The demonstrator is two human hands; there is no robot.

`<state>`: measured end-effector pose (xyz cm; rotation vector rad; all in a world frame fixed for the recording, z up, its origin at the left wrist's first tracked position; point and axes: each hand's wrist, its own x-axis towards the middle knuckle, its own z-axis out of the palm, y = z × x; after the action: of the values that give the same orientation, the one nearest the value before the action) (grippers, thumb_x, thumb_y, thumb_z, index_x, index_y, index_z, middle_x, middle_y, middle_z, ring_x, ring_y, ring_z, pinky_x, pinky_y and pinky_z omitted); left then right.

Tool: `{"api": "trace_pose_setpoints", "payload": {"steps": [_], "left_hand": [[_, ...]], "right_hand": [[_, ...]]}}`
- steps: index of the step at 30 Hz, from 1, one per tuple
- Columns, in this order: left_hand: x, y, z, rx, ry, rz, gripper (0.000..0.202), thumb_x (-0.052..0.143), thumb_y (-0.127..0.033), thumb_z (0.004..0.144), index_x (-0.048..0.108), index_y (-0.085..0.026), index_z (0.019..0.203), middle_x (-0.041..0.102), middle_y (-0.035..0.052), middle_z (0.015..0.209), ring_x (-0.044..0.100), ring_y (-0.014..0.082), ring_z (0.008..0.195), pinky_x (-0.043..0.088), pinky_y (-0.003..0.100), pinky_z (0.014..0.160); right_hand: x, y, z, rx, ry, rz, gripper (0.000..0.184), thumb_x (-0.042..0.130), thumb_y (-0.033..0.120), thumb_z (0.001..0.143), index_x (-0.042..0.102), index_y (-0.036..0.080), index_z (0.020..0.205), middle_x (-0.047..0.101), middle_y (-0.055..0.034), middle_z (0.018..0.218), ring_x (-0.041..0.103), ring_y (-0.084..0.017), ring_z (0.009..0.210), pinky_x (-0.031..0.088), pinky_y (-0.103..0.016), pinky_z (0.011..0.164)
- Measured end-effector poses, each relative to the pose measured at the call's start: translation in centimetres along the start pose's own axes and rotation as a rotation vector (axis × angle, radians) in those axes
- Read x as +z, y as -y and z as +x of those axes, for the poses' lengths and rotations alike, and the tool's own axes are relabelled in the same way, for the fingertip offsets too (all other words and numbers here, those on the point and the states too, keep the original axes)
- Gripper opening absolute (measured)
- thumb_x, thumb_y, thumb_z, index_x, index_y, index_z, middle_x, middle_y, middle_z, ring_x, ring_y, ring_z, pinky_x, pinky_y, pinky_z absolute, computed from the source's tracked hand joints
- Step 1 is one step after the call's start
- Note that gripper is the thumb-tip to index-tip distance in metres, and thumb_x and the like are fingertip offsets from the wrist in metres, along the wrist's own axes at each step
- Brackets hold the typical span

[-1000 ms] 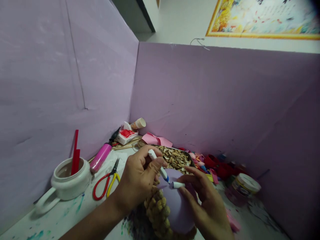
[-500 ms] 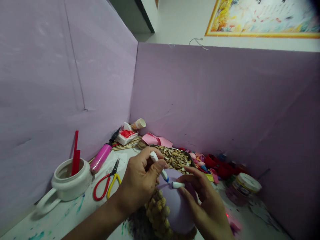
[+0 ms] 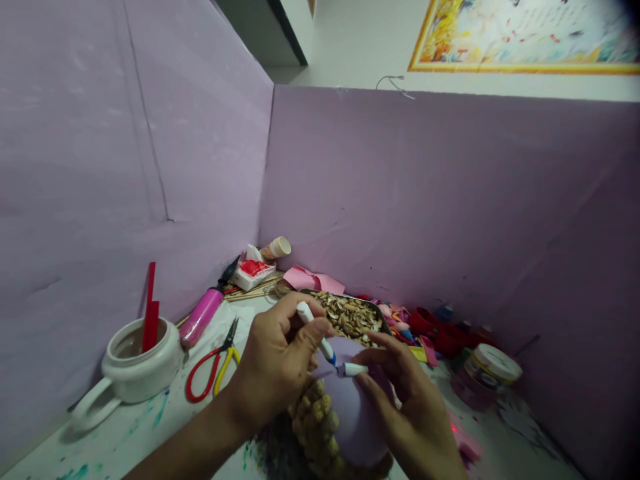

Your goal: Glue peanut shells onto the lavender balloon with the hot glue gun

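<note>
My left hand (image 3: 280,357) pinches a white marker (image 3: 317,333) with a blue collar, its tip slanting down to the right. Between the thumb and fingers of my right hand (image 3: 405,393) is a small white marker cap (image 3: 355,369), its mouth turned to the marker's tip; tip and cap are very close, and I cannot tell if they touch. Below both hands is a smooth pale purple balloon (image 3: 350,417). Peanut shells (image 3: 316,423) cover its lower left side in a band.
A tray of peanut shells (image 3: 350,317) lies behind my hands. To the left are scissors (image 3: 213,367), a pink pump (image 3: 203,317) and a white pot (image 3: 143,367) holding red strips. On the right stand a lidded jar (image 3: 485,373) and a pink object (image 3: 465,440) with a red light.
The marker has tilted slightly and shifted a little left in my left hand. The cap in my right hand has moved slightly left too. The balloon stays put.
</note>
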<state>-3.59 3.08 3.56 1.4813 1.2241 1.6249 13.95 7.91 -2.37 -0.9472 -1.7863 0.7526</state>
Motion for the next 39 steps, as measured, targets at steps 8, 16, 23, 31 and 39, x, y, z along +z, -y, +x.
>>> {"api": "trace_pose_setpoints", "payload": {"steps": [8, 16, 23, 31, 39], "left_hand": [[0.2, 0.2, 0.0, -0.012, 0.028, 0.018, 0.015, 0.051, -0.034, 0.082, 0.051, -0.019, 0.083, 0.06, -0.0013, 0.067, 0.049, 0.0062, 0.047, 0.041, 0.018, 0.044], [-0.1, -0.2, -0.1, 0.005, -0.001, 0.006, 0.015, 0.052, -0.033, 0.082, 0.05, -0.019, 0.083, 0.061, -0.0014, 0.068, 0.051, 0.0063, 0.048, 0.043, 0.018, 0.045], [0.2, -0.1, 0.0, -0.011, 0.034, 0.018, 0.015, 0.052, -0.034, 0.082, 0.051, -0.019, 0.081, 0.063, 0.0008, 0.07, 0.05, 0.0069, 0.048, 0.042, 0.019, 0.044], [-0.4, -1.1, 0.0, 0.038, -0.059, 0.018, 0.014, 0.053, -0.03, 0.081, 0.053, -0.017, 0.08, 0.065, 0.0006, 0.072, 0.051, 0.0051, 0.046, 0.043, 0.016, 0.043], [0.2, -0.1, -0.1, 0.012, -0.029, 0.008, 0.015, 0.054, -0.033, 0.081, 0.052, -0.018, 0.082, 0.06, -0.0021, 0.065, 0.051, 0.0062, 0.047, 0.045, 0.017, 0.044]], "right_hand": [[0.0, -0.1, -0.2, 0.012, 0.01, 0.009, 0.037, 0.055, 0.026, 0.079, 0.045, 0.027, 0.115, 0.065, -0.0054, 0.089, 0.064, -0.021, 0.088, 0.052, -0.032, 0.075], [0.1, -0.1, -0.1, 0.002, 0.024, 0.007, 0.036, 0.054, 0.026, 0.08, 0.043, 0.03, 0.115, 0.064, -0.0031, 0.09, 0.064, -0.019, 0.088, 0.051, -0.032, 0.077], [0.0, -0.3, -0.2, -0.011, 0.023, -0.008, 0.038, 0.054, 0.026, 0.08, 0.042, 0.031, 0.116, 0.064, -0.0032, 0.09, 0.063, -0.02, 0.088, 0.051, -0.034, 0.077], [0.1, 0.4, 0.0, -0.071, -0.013, -0.049, 0.034, 0.053, 0.024, 0.08, 0.045, 0.031, 0.113, 0.065, -0.0009, 0.085, 0.063, -0.017, 0.084, 0.052, -0.029, 0.075], [0.1, 0.2, -0.1, -0.073, -0.005, -0.044, 0.034, 0.054, 0.023, 0.08, 0.045, 0.031, 0.112, 0.065, -0.001, 0.086, 0.064, -0.017, 0.083, 0.052, -0.028, 0.073]]}}
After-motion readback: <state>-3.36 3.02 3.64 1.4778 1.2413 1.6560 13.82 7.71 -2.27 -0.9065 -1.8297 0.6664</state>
